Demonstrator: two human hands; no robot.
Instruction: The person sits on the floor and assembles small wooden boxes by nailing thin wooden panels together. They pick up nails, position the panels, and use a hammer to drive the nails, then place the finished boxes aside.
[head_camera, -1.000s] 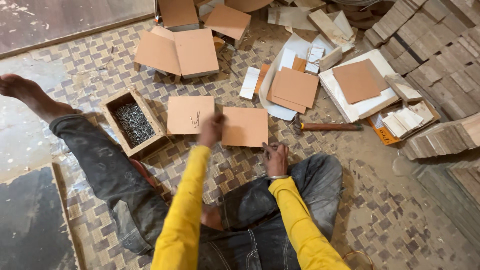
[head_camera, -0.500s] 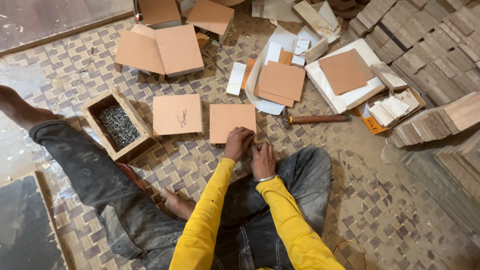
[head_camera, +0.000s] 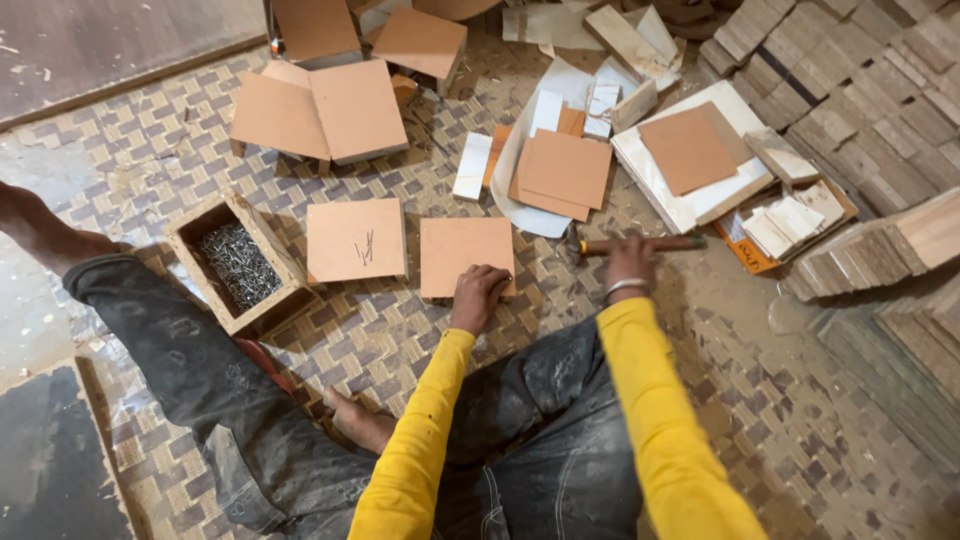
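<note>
Woven checkered matting (head_camera: 150, 150) covers the floor where the person sits with legs spread, in dusty dark trousers and yellow sleeves. Directly ahead lies a square orange-brown board (head_camera: 465, 250), flat on the mat; the left hand (head_camera: 478, 295) rests on its near edge with fingers curled in, knuckles up, pressing the panel, though whether anything is pinched under them cannot be told. Just left of it lies a second square board of the same colour (head_camera: 356, 238) with a few thin nails on top. Further left stands an open wooden box filled with grey metal nails (head_camera: 238, 264), beside the person's thigh. The right hand (head_camera: 628, 262), a bangle on its wrist, is closed around the brown wooden handle of a hammer (head_camera: 640, 243) that lies level just above the mat, its head pointing toward the first board. Beyond are more flat orange panels (head_camera: 320, 108), white slabs (head_camera: 690, 200) and stacked pale wooden blocks (head_camera: 850, 90) at the right.
</note>
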